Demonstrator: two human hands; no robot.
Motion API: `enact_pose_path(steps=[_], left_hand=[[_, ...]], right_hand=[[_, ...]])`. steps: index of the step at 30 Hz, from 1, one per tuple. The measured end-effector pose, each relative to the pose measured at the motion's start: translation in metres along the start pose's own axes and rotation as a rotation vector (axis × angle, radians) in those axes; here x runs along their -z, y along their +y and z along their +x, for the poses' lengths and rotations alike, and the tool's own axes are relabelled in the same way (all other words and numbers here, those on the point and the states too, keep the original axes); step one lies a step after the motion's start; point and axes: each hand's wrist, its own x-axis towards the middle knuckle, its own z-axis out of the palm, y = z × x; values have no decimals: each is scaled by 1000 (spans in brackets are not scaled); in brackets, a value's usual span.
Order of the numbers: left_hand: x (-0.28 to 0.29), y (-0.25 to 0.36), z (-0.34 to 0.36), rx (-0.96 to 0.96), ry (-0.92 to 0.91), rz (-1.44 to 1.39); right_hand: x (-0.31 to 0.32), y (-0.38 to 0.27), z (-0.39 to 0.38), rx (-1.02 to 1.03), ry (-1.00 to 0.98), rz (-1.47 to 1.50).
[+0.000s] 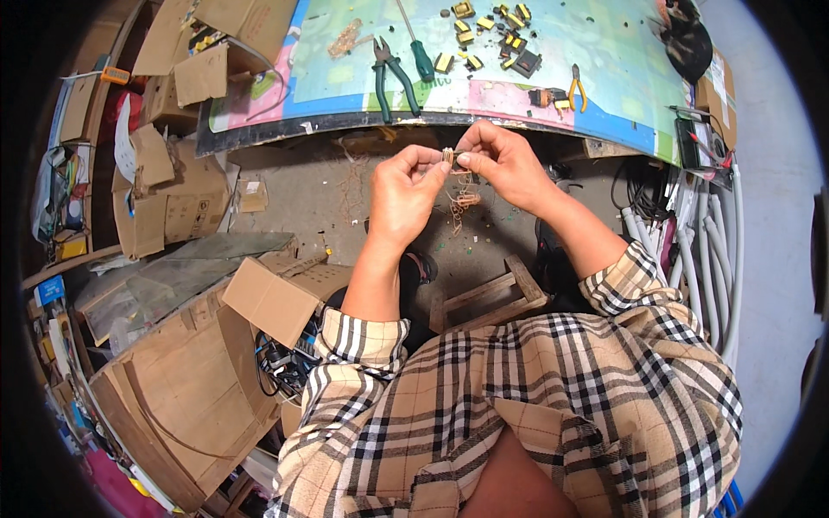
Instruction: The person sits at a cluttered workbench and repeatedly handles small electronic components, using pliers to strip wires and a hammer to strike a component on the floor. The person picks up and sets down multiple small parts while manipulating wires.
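Note:
My left hand (pixel 402 195) pinches a small wire-wound coil (pixel 447 157) between thumb and fingertips, in front of the table's near edge. Close against it, my right hand (pixel 503 166) is closed too, its thumb and forefinger pressed together at the coil's wire. What exactly lies between those right fingertips is too small to see clearly. Below the fingers dangles a loose tangle of thin copper wire (pixel 465 200). Both forearms reach up from checked sleeves.
On the table (pixel 345 91) lie green-handled pliers (pixel 394 82), a screwdriver (pixel 420 59), small orange-handled cutters (pixel 576 89) and several yellow-black transformer parts (pixel 514 41). A cat (pixel 686 41) rests at the far right corner. Cardboard boxes (pixel 177 203) crowd the left; grey pipes (pixel 712 250) lean right.

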Motion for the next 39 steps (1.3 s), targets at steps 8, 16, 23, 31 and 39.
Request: enact_pose_path(steps=[8,16,23,31,39], left_hand=[[0,26,-5,30,86,362],[-21,12,-9,-265,289,669],[-23,14,-10,-352,171,738],[-23,5,-5,-269,195,584],[-27,10,-10,-351,235,806]], right_hand=[[11,-1,2,-78,51,-95],[-6,-24,-9,-5,96,-332],[6,-19,-6,48,97,-444],[-2,-23,-9,12,130,-392],[-6,-23,-9,-25,59,-287]])
